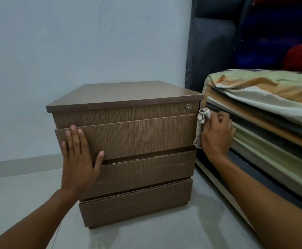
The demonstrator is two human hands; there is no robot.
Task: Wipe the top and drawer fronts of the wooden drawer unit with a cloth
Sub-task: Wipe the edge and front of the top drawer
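Observation:
The wooden drawer unit stands on the floor in the middle of the view, with three drawer fronts and a small round lock at the upper right. My left hand lies flat, fingers spread, on the left end of the top and middle drawer fronts. My right hand grips a small checked cloth at the unit's right front edge, level with the top drawer. The cloth hangs between that edge and my palm.
A low bed with striped green, orange and grey bedding sits close on the right, leaving a narrow gap beside the unit. A dark padded headboard rises behind it. A pale wall is behind, light floor tiles in front.

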